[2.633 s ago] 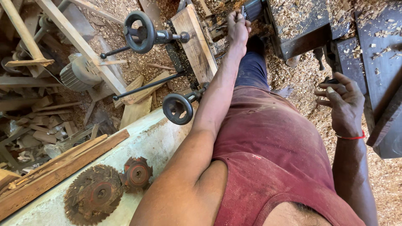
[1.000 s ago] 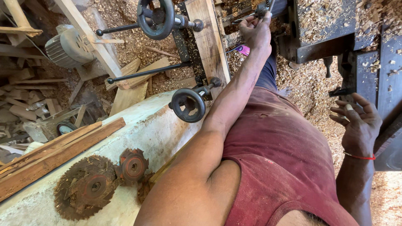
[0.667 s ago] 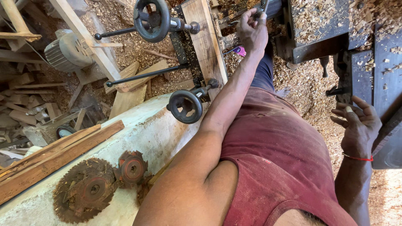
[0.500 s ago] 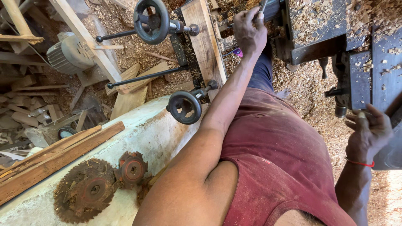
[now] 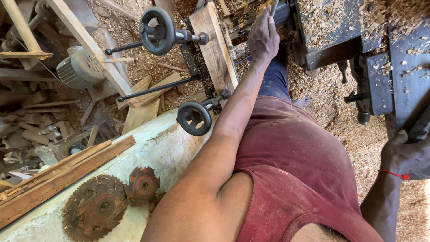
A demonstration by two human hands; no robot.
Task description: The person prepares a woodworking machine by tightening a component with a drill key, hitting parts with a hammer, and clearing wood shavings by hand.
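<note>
Left hand (image 5: 263,38) is stretched far out, fingers curled snugly around a thin metal rod (image 5: 274,8) at the far edge of the dark machine bed (image 5: 327,27); the rod runs out of the top of the view, so its end is cut off. A small purple thing peeks out just under the wrist, too little of it showing to tell what it is.

Right hand (image 5: 403,154) is down at the near right, fingers bent over the edge of a dark metal plate (image 5: 410,80) — the fingertips are tucked out of sight, so how tightly they grip can't be told. A red string sits around that wrist.

Wood shavings (image 5: 331,13) are heaped over the machine bed and the floor. Left of the outstretched arm, a wooden plank (image 5: 215,49) lies between two black handwheels, the far handwheel (image 5: 156,24) and the near handwheel (image 5: 194,118). Near left, on a pale worn surface (image 5: 152,148), two rusty saw blades: the big blade (image 5: 96,208) touching the small blade (image 5: 143,184). Long timber strips (image 5: 58,172) lie beside them. A grey motor (image 5: 74,67) is half hidden behind a slanted board at the far left.
</note>
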